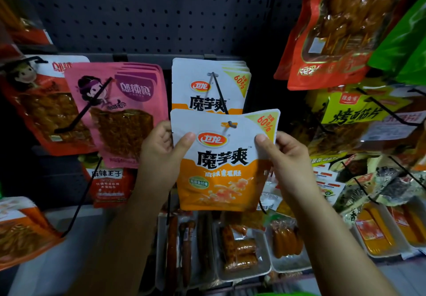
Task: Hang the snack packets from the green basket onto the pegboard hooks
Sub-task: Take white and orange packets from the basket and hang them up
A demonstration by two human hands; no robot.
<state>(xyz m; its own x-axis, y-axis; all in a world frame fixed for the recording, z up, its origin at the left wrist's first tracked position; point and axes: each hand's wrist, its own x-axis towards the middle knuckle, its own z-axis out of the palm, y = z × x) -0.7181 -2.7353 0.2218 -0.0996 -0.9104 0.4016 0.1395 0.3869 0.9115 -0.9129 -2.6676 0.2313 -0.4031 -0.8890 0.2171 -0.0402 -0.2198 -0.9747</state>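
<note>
We pinch the white-and-orange packet [219, 159] upright by its top corners — left hand [159, 150], right hand [288, 155] — its hang hole already over the hook [231, 124] tip (matching packets [207, 85] hang behind), so pushing back along the hook seats it.

- Dark perforated pegboard [143, 12] as back wall, regular hole grid, vertical seam right of centre.
- Horizontal rail [143, 57] crosses the board below the bare section.
- Pink packets [129, 111] and red-orange packets [46, 106] hang left; yellow-green packets [359, 113] right.
- Shelf below holds white trays [244, 270] of sausage snacks.
- Lighting dim and uneven; corners fall to near black.
</note>
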